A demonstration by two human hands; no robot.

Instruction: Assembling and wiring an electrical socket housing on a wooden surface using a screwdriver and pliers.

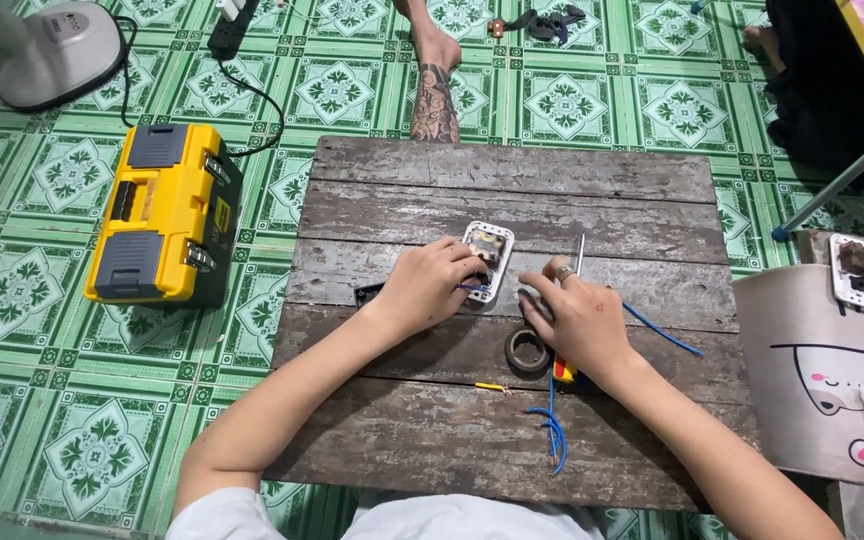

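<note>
Two bare hands work at the middle of a weathered plank surface (512,170) that fills the centre of the frame, lying on a green patterned tile floor (42,440). At left of the frame a yellow toolbox (157,215) sits on the tiles, with a grey fan base (52,50) in the upper left and a black cable (257,95) running past it. At the top centre a tattooed leg (435,95) of another person rests on the floor. At right a pale bin (802,370) with a cartoon face carries small parts on top.

On the surface, the left hand (422,290) rests beside a white switch plate (487,260) just above centre, its fingers curled together against the plate's lower edge, seemingly pinching a blue wire end there, though the grip is partly hidden. The right hand (582,320), a ring on one finger, lies just right of the plate; its fingers are bent and close together over a thin metal tool (580,250) whose tip points up the frame. A roll of black tape (527,350) lies touching that hand's lower left. Blue wire (552,425) trails below and another strand (667,335) to the right.
</note>
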